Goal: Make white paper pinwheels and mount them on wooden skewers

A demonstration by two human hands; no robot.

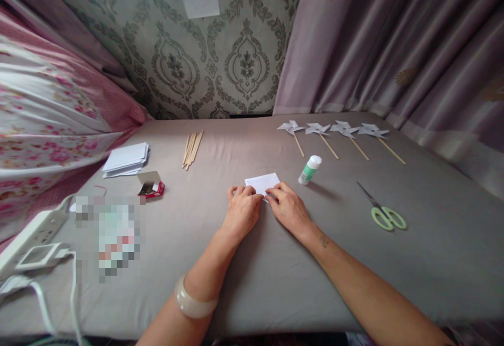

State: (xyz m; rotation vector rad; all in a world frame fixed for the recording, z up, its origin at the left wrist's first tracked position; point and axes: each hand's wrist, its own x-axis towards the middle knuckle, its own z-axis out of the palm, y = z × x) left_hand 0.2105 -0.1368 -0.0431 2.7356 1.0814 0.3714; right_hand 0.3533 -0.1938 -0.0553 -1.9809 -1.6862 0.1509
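A small white sheet of paper (263, 182) lies at the middle of the cloth-covered table, its near edge partly hidden by fingers. From the left, my left hand (243, 210) pinches that near edge, thumb and fingers closed on it. My right hand (289, 208) grips the same edge from the other side, its fingertips almost meeting the left ones. A bit of the paper seems folded or raised between the thumbs. A glue stick (310, 170) with a white cap and green label stands just beyond my right hand.
Green-handled scissors (382, 215) lie at right. Several white paper pinwheels (318, 129) on sticks lie at back right. Toward the left are wooden sticks (192, 150), a paper stack (126, 159), an open small red box (153, 187), a blurred-out item (118, 236) and a power strip (37, 233) with cables.
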